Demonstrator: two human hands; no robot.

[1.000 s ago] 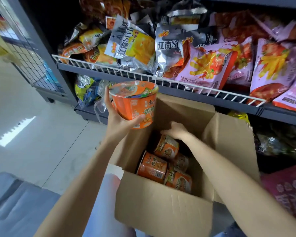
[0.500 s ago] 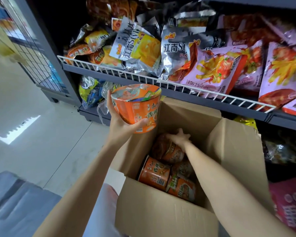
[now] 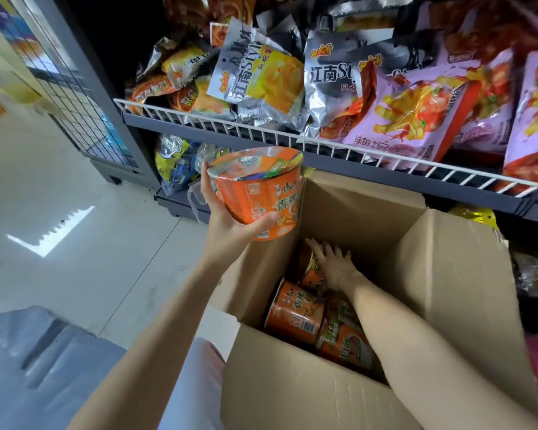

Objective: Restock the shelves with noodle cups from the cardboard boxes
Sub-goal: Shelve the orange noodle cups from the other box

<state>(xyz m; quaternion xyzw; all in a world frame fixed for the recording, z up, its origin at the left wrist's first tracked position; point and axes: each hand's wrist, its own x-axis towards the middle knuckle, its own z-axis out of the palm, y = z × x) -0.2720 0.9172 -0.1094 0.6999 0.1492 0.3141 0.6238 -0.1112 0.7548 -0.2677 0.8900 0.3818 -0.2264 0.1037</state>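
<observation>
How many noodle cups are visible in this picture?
4: one held by the left hand, one under the right hand, two nearer in the cardboard box. More may be hidden.

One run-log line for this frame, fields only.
left hand: holds noodle cup above cardboard box | right hand: inside box, on another cup, grip unclear | shelving: pending

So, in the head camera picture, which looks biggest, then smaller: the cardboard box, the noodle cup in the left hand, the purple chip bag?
1. cardboard box
2. purple chip bag
3. noodle cup held up by the left hand

The bag and cup differ in nearness, so their true order is unsure.
</observation>
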